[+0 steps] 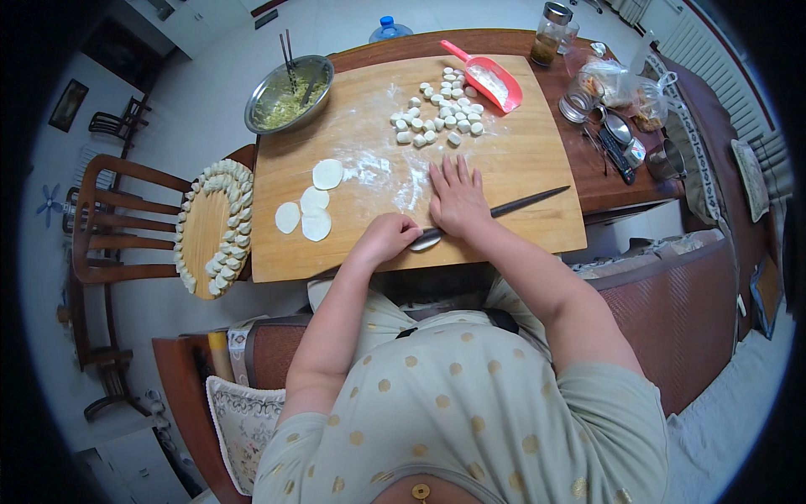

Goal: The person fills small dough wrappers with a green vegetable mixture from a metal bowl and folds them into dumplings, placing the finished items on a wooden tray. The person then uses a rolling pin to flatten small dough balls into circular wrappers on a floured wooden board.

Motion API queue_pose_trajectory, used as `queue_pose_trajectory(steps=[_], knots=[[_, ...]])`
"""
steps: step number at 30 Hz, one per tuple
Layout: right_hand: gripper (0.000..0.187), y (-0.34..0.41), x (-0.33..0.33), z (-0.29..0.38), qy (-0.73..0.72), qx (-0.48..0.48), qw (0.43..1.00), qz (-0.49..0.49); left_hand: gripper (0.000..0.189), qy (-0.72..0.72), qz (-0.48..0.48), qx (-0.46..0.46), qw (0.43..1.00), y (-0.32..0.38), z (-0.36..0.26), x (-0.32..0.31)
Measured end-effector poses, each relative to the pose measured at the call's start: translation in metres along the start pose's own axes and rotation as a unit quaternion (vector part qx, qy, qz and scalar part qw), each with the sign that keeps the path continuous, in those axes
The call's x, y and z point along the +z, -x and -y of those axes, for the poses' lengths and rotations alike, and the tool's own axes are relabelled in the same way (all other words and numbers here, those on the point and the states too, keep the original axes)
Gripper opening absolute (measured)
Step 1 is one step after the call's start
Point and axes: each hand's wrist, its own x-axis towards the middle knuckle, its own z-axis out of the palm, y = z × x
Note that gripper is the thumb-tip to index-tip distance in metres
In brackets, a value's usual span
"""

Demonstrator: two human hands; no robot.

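Note:
My right hand (458, 196) lies palm down on the wooden board (535, 157), its fingers spread; what is under the palm is hidden. My left hand (390, 236) is curled at the board's near edge, its fingertips touching the dark end beside a metal spoon bowl (426, 239). A dark, tapered rolling pin (529, 201) rests on the board and passes behind my right wrist. Several round dough wrappers (316, 224) lie at the left. Many small dough pieces (448, 113) are spread at the back, next to a pink scoop (494, 82) with flour. Loose flour (371, 169) dusts the middle.
A steel bowl of filling (286, 104) with chopsticks stands at the board's back left corner. Left of the board, a round tray (208, 233) edged with dumplings rests on a wooden chair (126, 222). Jars, bags, a glass (576, 107) and a metal cup (665, 160) crowd the right.

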Motion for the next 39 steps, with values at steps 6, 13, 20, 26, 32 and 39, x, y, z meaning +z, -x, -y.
queue_pose_trajectory(steps=[6, 13, 20, 26, 32, 39], knots=[[0.062, 0.020, 0.006, 0.001, -0.014, -0.021, 1.000, -0.015, 0.018, -0.124, -0.114, 0.133, 0.977, -0.014, -0.002, 0.024], [0.061, 0.056, 0.006, 0.004, 0.009, -0.014, 0.999, 0.027, 0.016, 0.249, 0.013, 0.000, 0.968, 0.003, 0.031, 0.012], [0.061, -0.009, 0.012, 0.000, 0.001, -0.016, 0.999, -0.045, 0.020, -0.097, -0.097, 0.123, 0.983, -0.018, 0.015, 0.012], [0.061, 0.089, 0.005, 0.010, 0.014, -0.042, 0.999, 0.023, 0.014, 0.106, -0.081, 0.022, 0.991, -0.007, 0.028, 0.013], [0.062, -0.002, 0.007, 0.008, -0.008, -0.003, 1.000, -0.009, 0.019, 0.106, 0.002, -0.012, 0.994, -0.005, 0.013, -0.003], [0.062, 0.042, 0.012, 0.011, -0.017, -0.033, 0.999, 0.003, 0.018, -0.050, -0.120, 0.113, 0.985, -0.021, 0.012, 0.019]])
